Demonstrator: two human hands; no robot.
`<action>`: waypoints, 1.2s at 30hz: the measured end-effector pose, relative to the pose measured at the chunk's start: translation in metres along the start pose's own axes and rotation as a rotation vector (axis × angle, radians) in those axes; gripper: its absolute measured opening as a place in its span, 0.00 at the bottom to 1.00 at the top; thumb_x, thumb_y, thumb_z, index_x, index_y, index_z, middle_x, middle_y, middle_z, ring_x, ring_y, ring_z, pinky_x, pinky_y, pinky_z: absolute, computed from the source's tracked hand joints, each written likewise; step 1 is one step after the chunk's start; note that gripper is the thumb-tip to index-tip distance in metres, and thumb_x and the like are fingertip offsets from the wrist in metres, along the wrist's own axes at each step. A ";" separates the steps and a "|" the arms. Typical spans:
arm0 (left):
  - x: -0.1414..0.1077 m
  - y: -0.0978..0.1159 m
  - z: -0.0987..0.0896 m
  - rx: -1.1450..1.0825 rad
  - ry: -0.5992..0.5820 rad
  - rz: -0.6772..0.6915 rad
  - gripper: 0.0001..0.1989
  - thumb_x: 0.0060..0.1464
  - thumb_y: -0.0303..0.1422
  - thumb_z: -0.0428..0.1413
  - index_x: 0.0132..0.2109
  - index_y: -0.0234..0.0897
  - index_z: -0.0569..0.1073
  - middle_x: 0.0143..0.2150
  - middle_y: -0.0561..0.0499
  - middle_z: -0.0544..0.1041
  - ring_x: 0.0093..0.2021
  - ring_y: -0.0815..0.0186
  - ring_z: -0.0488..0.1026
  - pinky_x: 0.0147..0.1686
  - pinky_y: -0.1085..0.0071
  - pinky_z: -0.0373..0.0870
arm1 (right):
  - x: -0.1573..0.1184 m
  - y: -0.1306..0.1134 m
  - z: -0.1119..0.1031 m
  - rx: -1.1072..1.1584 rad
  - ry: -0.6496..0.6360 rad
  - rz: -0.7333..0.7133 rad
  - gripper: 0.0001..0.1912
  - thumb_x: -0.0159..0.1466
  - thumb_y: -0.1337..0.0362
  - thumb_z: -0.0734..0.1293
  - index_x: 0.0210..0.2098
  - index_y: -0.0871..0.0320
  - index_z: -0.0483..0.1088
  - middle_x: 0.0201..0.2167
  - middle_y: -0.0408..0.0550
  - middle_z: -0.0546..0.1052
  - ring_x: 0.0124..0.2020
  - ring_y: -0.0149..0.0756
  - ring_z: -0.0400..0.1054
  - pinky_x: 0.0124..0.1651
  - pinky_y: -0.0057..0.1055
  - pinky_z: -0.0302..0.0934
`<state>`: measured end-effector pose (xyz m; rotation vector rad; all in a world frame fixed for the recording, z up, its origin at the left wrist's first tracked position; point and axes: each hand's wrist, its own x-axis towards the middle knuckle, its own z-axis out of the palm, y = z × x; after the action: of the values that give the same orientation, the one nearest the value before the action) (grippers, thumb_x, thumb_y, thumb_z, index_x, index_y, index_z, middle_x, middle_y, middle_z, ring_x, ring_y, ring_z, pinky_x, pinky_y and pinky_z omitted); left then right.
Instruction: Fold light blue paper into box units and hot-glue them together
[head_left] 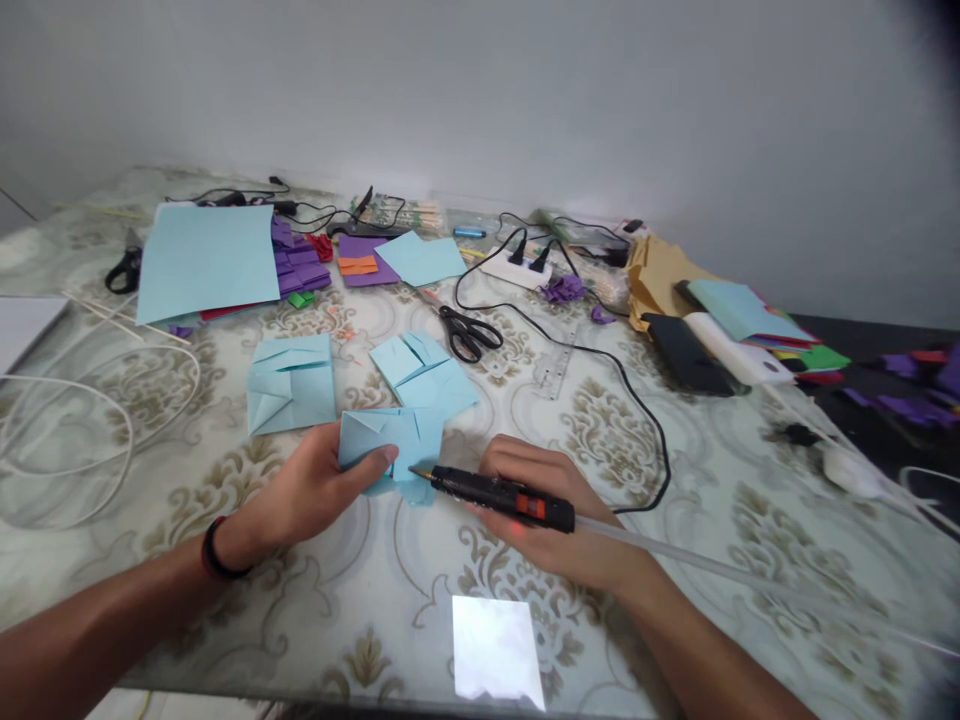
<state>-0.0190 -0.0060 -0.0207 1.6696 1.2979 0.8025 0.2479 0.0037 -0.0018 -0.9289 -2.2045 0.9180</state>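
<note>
While the left hand [319, 480] pinched a folded blue paper [405, 430], the right hand [551, 548] curled firmly around a glue gun [491, 490].
Its tip was at the paper, near two folded sheets [291, 385] on the table [352, 610]; the ruler [553, 372] bore markings too small to read.

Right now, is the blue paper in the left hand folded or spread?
Folded: the blue paper in the left hand shows creases and flaps.

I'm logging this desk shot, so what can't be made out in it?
Head view:
- Left hand: most fingers hidden beneath the folded light-blue paper.
- Flat white object: outer end cut off by the left edge.
- Clear plastic ruler: markings too small and blurred to read.
</note>
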 end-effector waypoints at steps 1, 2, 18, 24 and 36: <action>0.000 0.000 0.000 -0.004 -0.002 -0.001 0.16 0.64 0.40 0.55 0.29 0.37 0.69 0.24 0.57 0.66 0.24 0.71 0.61 0.23 0.76 0.61 | 0.000 0.000 0.000 -0.002 -0.002 -0.002 0.13 0.65 0.68 0.68 0.26 0.55 0.63 0.25 0.41 0.66 0.26 0.33 0.60 0.28 0.32 0.54; 0.000 -0.001 0.000 -0.007 -0.005 0.000 0.16 0.64 0.40 0.55 0.30 0.37 0.69 0.24 0.57 0.66 0.24 0.71 0.61 0.23 0.76 0.61 | 0.000 0.000 -0.001 -0.003 -0.003 -0.002 0.13 0.65 0.67 0.68 0.26 0.55 0.62 0.24 0.41 0.65 0.26 0.33 0.60 0.28 0.32 0.53; 0.000 -0.003 -0.005 -0.009 -0.045 0.202 0.06 0.62 0.29 0.55 0.39 0.36 0.77 0.37 0.49 0.78 0.34 0.64 0.76 0.35 0.70 0.74 | -0.001 0.005 -0.003 -0.010 0.006 -0.013 0.11 0.66 0.68 0.68 0.27 0.56 0.66 0.24 0.42 0.66 0.26 0.33 0.61 0.29 0.32 0.55; 0.002 0.003 -0.005 -0.031 -0.034 0.260 0.06 0.62 0.26 0.54 0.41 0.38 0.76 0.40 0.49 0.81 0.38 0.62 0.79 0.39 0.70 0.75 | 0.000 0.006 -0.005 -0.037 0.020 -0.025 0.14 0.65 0.68 0.68 0.24 0.56 0.62 0.23 0.40 0.61 0.25 0.31 0.58 0.27 0.30 0.52; 0.001 0.002 -0.007 0.063 -0.049 0.273 0.06 0.63 0.28 0.53 0.40 0.36 0.75 0.38 0.48 0.80 0.35 0.63 0.78 0.33 0.71 0.72 | -0.004 0.008 -0.002 -0.079 0.020 0.037 0.13 0.65 0.67 0.68 0.24 0.56 0.64 0.23 0.40 0.63 0.25 0.31 0.62 0.28 0.29 0.55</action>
<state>-0.0238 -0.0033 -0.0159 1.9320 1.0857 0.8806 0.2546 0.0058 -0.0078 -1.0136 -2.2274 0.8405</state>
